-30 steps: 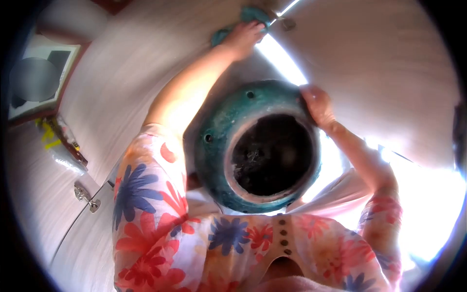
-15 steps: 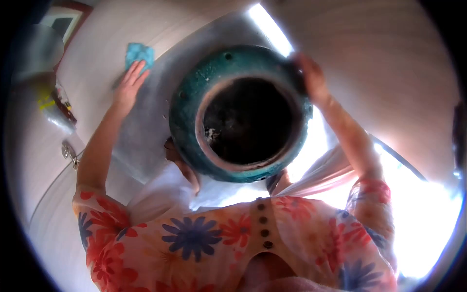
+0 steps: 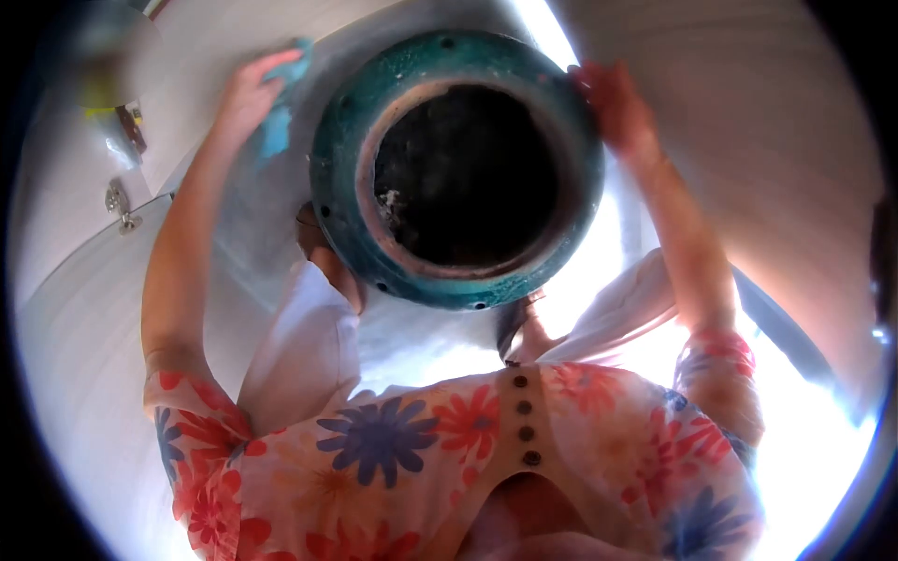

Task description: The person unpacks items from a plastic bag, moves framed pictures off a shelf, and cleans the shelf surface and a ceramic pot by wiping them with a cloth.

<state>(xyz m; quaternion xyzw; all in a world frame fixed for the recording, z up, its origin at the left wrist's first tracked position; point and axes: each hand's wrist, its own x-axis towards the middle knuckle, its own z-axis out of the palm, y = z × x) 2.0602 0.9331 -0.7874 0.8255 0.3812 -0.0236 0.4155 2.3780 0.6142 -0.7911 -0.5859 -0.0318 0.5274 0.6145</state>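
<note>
My left hand [image 3: 249,95] is closed on a light blue cloth [image 3: 277,129], which hangs down from the fingers to the left of a big round vessel. This green vessel [image 3: 337,150] has a wide dark opening, a pale inner rim and small holes round its shoulder. Against its upper right edge rests my right hand [image 3: 617,105], with the fingers bent over the side; the fingertips are blurred and partly in shadow.
Pale wood-like panels [image 3: 720,122] rise on both sides. A metal latch [image 3: 122,208] sits at the left, below a clear plastic bag [image 3: 120,148]. My feet, one in a dark shoe [image 3: 510,329], are below the vessel. Bright light comes from the right.
My left hand has moved from the top centre to the upper left with the cloth, now lifted and hanging. The vessel sits higher in view. My right hand stays at its edge.
</note>
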